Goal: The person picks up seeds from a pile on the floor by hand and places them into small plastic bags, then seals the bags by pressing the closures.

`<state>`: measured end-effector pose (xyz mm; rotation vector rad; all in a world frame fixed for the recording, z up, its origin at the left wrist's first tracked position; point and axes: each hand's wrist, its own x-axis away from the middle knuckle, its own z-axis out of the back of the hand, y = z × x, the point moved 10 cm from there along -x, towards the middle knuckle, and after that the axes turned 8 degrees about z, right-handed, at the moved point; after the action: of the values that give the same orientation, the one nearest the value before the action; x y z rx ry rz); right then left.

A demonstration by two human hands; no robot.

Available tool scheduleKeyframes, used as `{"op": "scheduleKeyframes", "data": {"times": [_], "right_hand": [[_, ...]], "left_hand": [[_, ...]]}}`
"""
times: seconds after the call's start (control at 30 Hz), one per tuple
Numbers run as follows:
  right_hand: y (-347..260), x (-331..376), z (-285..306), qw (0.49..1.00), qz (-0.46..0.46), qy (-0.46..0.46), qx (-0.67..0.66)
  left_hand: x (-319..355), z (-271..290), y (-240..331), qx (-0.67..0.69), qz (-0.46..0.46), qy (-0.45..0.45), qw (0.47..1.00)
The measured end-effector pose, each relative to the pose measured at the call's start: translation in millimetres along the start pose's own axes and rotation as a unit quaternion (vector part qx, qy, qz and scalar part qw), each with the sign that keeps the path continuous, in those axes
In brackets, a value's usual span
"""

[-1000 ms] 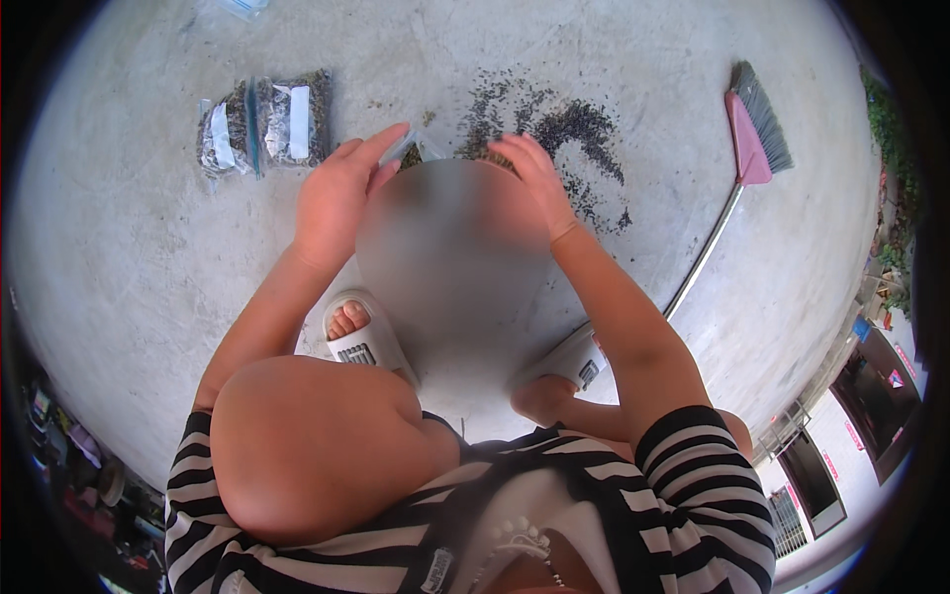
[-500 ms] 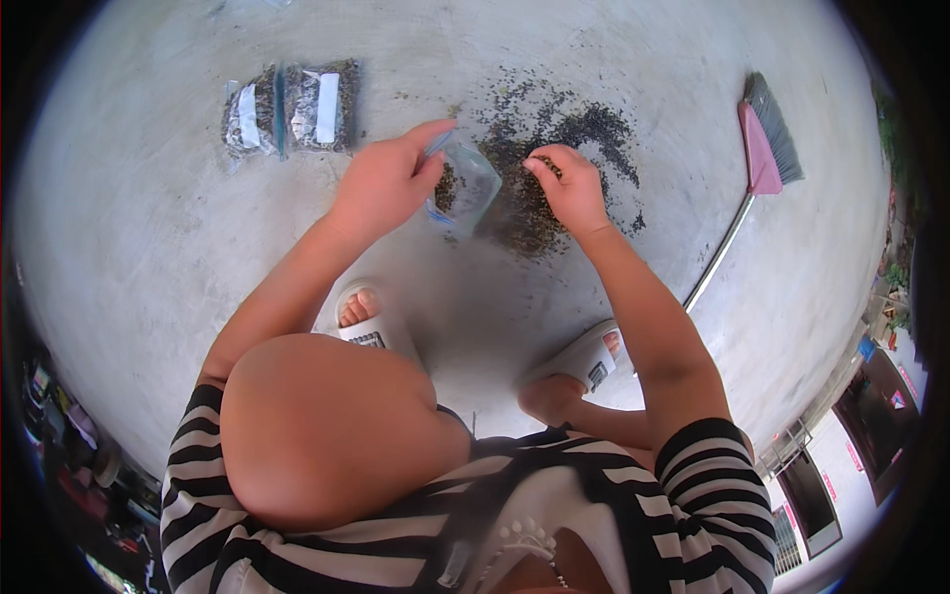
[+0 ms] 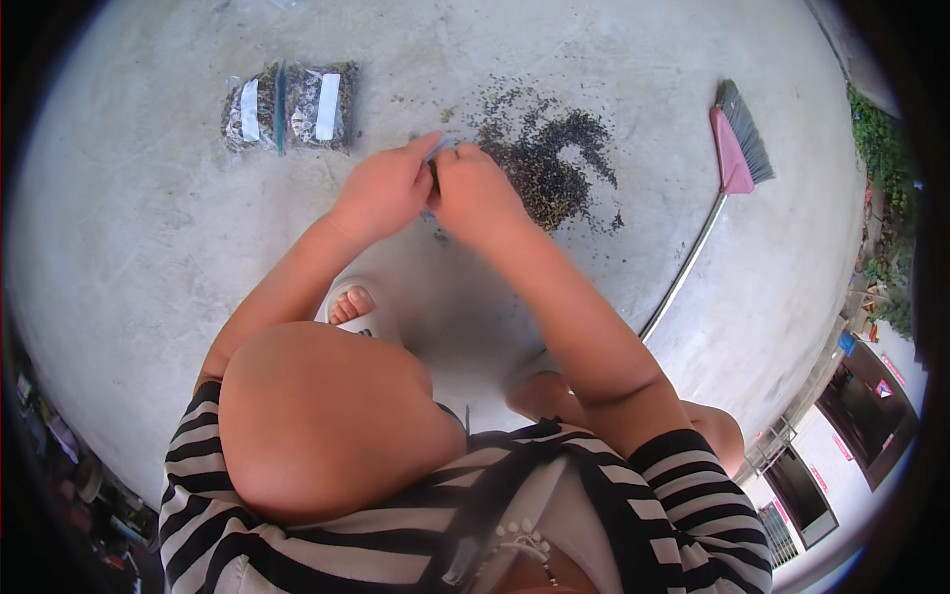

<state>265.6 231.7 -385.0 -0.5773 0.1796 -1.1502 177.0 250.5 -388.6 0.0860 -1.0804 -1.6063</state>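
My left hand (image 3: 384, 190) is closed on the edge of a small clear zip bag (image 3: 436, 148), of which only a bluish strip shows between my hands. My right hand (image 3: 479, 196) meets it at the bag's mouth, fingers curled and closed around a pinch of dark grains; the fingertips and most of the grains are hidden. Just beyond and right of my right hand, a loose pile of dark, seed-like grains (image 3: 549, 176) is spread over the concrete floor (image 3: 475, 287).
Two filled clear bags with white labels, a left bag (image 3: 250, 111) and a right bag (image 3: 326, 105), lie at the far left. A pink broom (image 3: 732, 150) with grey bristles rests on the floor to the right. My sandalled left foot (image 3: 352, 305) is below my hands.
My right hand has moved left from the grain pile to the bag in my left hand, now covering most of it. My left hand has stayed about where it was.
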Motion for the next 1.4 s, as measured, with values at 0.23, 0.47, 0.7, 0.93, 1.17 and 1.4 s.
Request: {"op": "scheduleKeyframes", "data": {"times": [0.23,0.47,0.7,0.93,1.17,1.4], "right_hand": [[-14.2,9.8,19.6,0.991,-0.031,-0.107,-0.076],[152.9,121.5,29.4,0.963,-0.054,0.262,0.03],[120.1,90.7,-20.6,0.975,-0.058,0.212,0.037],[158.8,63.4,35.2,0.956,-0.008,0.287,0.058],[90.8,37.8,-1.6,0.975,0.183,0.122,-0.012],[67.7,81.1,-19.0,0.956,0.267,0.108,0.055]], "left_hand": [[8.9,7.0,-18.7,-0.004,0.008,0.008,1.0],[18.7,11.3,-22.5,0.023,0.014,0.019,0.999],[31.0,11.1,-38.1,0.049,0.028,0.022,0.998],[27.1,10.7,-38.0,0.057,0.034,0.034,0.997],[21.6,9.2,-41.0,0.073,0.049,0.04,0.995],[19.2,9.5,-41.2,0.051,0.039,0.036,0.997]]}}
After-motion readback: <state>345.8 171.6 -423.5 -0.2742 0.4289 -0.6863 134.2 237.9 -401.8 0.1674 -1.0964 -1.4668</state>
